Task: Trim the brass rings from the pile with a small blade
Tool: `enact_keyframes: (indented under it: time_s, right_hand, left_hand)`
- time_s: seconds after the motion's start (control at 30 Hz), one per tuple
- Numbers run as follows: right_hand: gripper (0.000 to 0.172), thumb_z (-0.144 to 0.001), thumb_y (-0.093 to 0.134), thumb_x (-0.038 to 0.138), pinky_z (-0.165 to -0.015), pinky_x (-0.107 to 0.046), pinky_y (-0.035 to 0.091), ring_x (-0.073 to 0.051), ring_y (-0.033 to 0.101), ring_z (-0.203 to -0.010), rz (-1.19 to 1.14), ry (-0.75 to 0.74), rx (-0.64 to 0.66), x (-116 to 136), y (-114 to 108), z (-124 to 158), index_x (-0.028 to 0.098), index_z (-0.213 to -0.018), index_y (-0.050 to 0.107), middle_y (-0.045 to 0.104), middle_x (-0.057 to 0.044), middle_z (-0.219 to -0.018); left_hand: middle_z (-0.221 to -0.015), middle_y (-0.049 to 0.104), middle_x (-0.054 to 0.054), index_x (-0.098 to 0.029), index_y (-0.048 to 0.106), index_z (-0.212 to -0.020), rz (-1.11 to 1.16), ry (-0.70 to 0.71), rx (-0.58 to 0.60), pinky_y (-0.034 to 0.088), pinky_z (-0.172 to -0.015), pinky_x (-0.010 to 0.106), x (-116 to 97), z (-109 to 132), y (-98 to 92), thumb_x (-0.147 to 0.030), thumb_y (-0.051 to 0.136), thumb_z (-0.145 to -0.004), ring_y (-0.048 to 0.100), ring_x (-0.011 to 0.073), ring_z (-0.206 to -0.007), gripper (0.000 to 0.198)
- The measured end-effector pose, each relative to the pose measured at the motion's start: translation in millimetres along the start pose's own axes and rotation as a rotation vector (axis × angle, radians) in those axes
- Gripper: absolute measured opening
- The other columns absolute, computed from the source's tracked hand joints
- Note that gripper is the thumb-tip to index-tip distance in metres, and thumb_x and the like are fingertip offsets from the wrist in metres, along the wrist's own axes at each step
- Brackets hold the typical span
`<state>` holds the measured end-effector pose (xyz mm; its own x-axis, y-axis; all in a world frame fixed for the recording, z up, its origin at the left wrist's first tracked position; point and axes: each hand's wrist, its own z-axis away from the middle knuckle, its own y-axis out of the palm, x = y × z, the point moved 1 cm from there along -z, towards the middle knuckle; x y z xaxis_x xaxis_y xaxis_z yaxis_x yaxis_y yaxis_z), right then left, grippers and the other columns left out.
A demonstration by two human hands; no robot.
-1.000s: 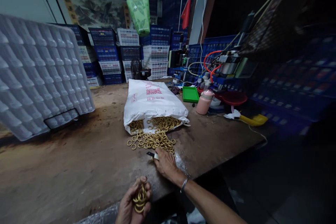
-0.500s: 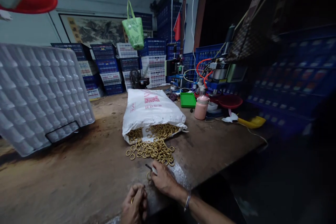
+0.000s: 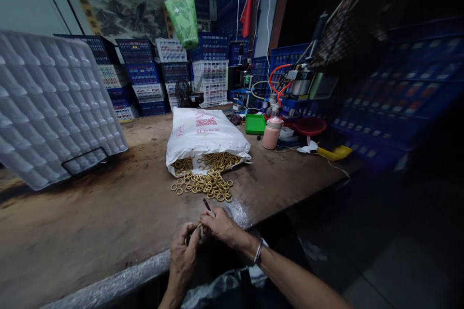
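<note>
My left hand (image 3: pixel 184 247) is closed on a brass ring (image 3: pixel 199 225) at the table's front edge. Close against it on the right, my right hand (image 3: pixel 220 224) grips a small tool (image 3: pixel 207 204) with a dark tip and pale handle; its fingertips meet the ring. What lies between the fingers is partly hidden. Beyond both hands, many loose brass rings (image 3: pixel 213 186) lie in a pile on the brown table (image 3: pixel 137 212). They spill from the open mouth of a white sack (image 3: pixel 206 135) with red print.
A large ribbed translucent pack (image 3: pixel 58 106) leans at the left. At the back right are a green tray (image 3: pixel 255 124), a pink bottle (image 3: pixel 271 133), a red dish (image 3: pixel 311 126) and a yellow scoop (image 3: pixel 335 152). Stacked crates (image 3: pixel 145 75) line the back.
My hands have come together at the table's edge, with the right hand's fingertips now at the ring. The tool points more steeply upward. The view has tilted down.
</note>
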<state>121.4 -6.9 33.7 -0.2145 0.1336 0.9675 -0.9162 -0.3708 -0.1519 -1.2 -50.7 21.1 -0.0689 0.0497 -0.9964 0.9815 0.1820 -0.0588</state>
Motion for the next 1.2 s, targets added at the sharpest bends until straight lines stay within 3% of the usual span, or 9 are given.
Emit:
enact_keyframes:
  time_s: [0.1, 0.3, 0.4, 0.67, 0.83, 0.97, 1.2]
  right_hand:
    - [0.019, -0.072, 0.05, 0.032, -0.049, -0.017, 0.033, -0.007, 0.043, -0.05, 0.077, -0.088, -0.046, 3.1, -2.0, 4.0, 0.015, -0.064, 0.053, 0.05, 0.005, -0.054]
    - [0.021, -0.075, 0.048, 0.032, -0.049, -0.018, 0.035, -0.008, 0.046, -0.051, 0.094, -0.066, -0.011, 5.8, -3.5, 3.4, 0.014, -0.066, 0.054, 0.054, 0.002, -0.057]
    - [0.021, -0.076, 0.046, 0.031, -0.048, -0.017, 0.034, -0.008, 0.047, -0.052, 0.105, -0.073, 0.007, 5.4, -2.6, 1.8, 0.015, -0.066, 0.053, 0.054, 0.003, -0.056]
    - [0.027, -0.082, 0.039, 0.033, -0.048, -0.017, 0.034, -0.008, 0.045, -0.05, 0.058, -0.06, 0.029, 2.2, -0.2, -4.1, 0.015, -0.067, 0.053, 0.05, 0.003, -0.054]
    - [0.015, -0.076, 0.042, 0.017, -0.055, -0.019, 0.034, -0.01, 0.05, -0.058, 0.449, -0.248, -0.025, -7.9, -4.5, -4.7, 0.018, -0.079, 0.056, 0.057, 0.001, -0.063]
    - [0.024, -0.069, 0.042, 0.009, -0.059, -0.02, 0.032, -0.012, 0.052, -0.065, 0.741, -0.363, 0.033, -14.9, -4.5, -1.8, 0.021, -0.085, 0.055, 0.061, 0.0, -0.072]
    - [0.03, -0.062, 0.038, 0.006, -0.061, -0.022, 0.031, -0.014, 0.053, -0.07, 0.823, -0.362, 0.045, -12.0, -2.5, 0.4, 0.021, -0.084, 0.053, 0.061, -0.001, -0.077]
  left_hand:
    - [-0.057, 0.057, -0.002, -0.016, 0.063, -0.068, 0.077, -0.089, 0.003, 0.038, -0.051, 0.02, -2.6, 3.8, 3.1, -0.036, 0.064, -0.066, 0.048, 0.0114, -0.053, 0.021]
    - [-0.042, 0.044, -0.008, -0.016, 0.055, -0.073, 0.232, -0.359, 0.077, 0.023, -0.036, 0.016, -9.3, 7.0, 7.5, -0.047, 0.063, -0.062, 0.033, 0.0046, -0.036, 0.034]
    - [-0.044, 0.045, -0.009, -0.018, 0.049, -0.07, 0.302, -0.463, 0.074, 0.021, -0.033, 0.015, -14.1, 6.8, 9.5, -0.051, 0.067, -0.054, 0.033, 0.0034, -0.034, 0.041]
    - [-0.051, 0.048, -0.009, -0.018, 0.047, -0.071, 0.411, -0.487, 0.105, 0.02, -0.035, 0.012, -7.9, 8.2, 5.0, -0.048, 0.064, -0.064, 0.036, 0.0018, -0.036, 0.035]
    - [-0.053, 0.05, -0.008, -0.02, 0.046, -0.074, 0.426, -0.513, 0.068, 0.022, -0.036, 0.012, -2.6, 6.5, 3.4, -0.048, 0.064, -0.063, 0.039, 0.0026, -0.038, 0.035]
    - [-0.051, 0.05, -0.008, -0.019, 0.048, -0.076, 0.409, -0.538, 0.027, 0.025, -0.037, 0.013, 5.4, 2.3, 4.4, -0.052, 0.066, -0.06, 0.04, 0.0025, -0.037, 0.041]
    - [-0.047, 0.048, -0.009, -0.019, 0.046, -0.069, 0.39, -0.481, 0.005, 0.025, -0.035, 0.013, 12.7, -2.9, 6.5, -0.055, 0.067, -0.054, 0.037, 0.0026, -0.036, 0.044]
